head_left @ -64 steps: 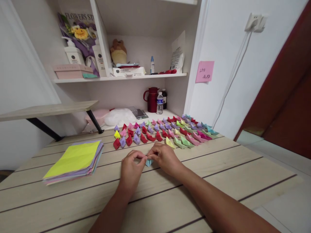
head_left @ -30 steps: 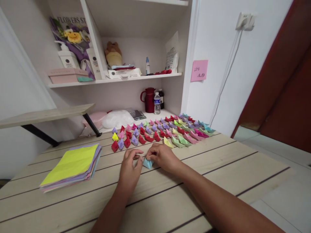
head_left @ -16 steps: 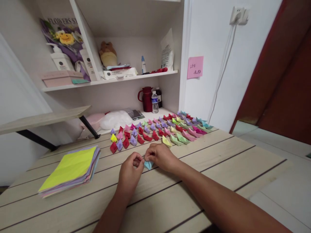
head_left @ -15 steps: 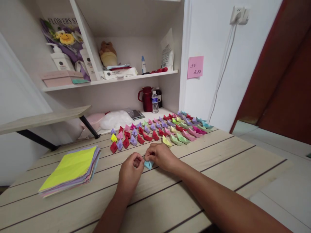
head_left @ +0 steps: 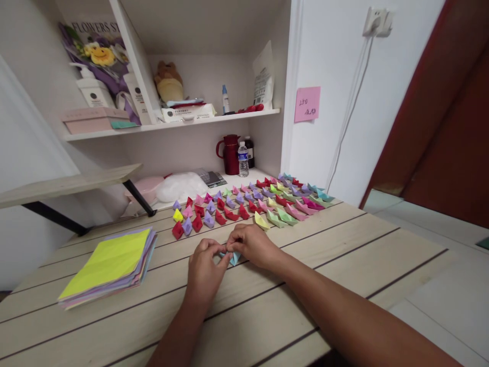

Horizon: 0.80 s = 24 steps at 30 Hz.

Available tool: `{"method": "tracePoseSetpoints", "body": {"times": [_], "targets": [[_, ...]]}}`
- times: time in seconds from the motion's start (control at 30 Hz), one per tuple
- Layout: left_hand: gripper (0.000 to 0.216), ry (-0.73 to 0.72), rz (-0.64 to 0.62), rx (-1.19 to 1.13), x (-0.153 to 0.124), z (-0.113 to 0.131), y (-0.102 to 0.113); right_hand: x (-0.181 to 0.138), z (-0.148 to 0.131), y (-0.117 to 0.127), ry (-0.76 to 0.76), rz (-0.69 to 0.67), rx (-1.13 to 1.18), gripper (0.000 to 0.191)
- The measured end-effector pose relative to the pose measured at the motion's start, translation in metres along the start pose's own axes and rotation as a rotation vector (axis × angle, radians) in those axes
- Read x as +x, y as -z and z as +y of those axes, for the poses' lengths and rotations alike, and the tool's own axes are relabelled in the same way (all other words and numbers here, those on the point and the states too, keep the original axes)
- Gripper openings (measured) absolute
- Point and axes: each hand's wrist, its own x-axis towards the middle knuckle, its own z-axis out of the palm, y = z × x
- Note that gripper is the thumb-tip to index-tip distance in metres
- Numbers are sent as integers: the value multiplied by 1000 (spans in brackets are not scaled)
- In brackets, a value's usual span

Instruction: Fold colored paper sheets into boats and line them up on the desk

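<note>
My left hand (head_left: 205,270) and my right hand (head_left: 252,245) meet over the wooden table (head_left: 244,306), both pinching a small light blue folded paper boat (head_left: 233,258) between the fingertips. The boat is mostly hidden by the fingers; only its lower corner shows. Just beyond my hands lie rows of several folded paper boats (head_left: 248,204) in red, purple, pink, yellow, green and teal.
A stack of coloured paper sheets (head_left: 109,265), yellow on top, lies at the left of the table. Behind stand a shelf unit with a red jug (head_left: 230,154), a water bottle (head_left: 243,160), a pink dish (head_left: 148,186) and a white bag. A pink note (head_left: 307,104) hangs on the wall.
My left hand's fingers moved back onto the blue boat, closing the small gap seen half a second ago. The camera shifted slightly.
</note>
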Motion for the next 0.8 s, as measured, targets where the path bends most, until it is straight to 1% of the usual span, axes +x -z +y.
{"method": "tracePoseSetpoints", "body": {"times": [0.2, 0.37, 0.47, 0.57, 0.6, 0.7, 0.73, 0.8], "targets": [[5, 86, 62, 103, -3, 4, -6, 0, 0, -2, -21, -17, 68, 9], [5, 133, 55, 171, -6, 11, -4, -1, -1, -3, -64, -62, 175, 9], [7, 153, 54, 202, -7, 13, -3, 0, -1, 2, -93, -49, 226, 15], [8, 159, 52, 223, -7, 14, -3, -1, 4, 9, -128, -29, 253, 13], [8, 157, 49, 227, -8, 15, -3, -2, 7, 11, -143, -40, 261, 12], [9, 140, 38, 240, -9, 17, -2, -5, 14, 12, -184, -110, 290, 28], [8, 133, 34, 245, -9, 17, -2, -6, 15, 11, -192, -133, 298, 30], [6, 121, 30, 251, -10, 17, -3, -8, 16, 8, -201, -163, 300, 29]]}}
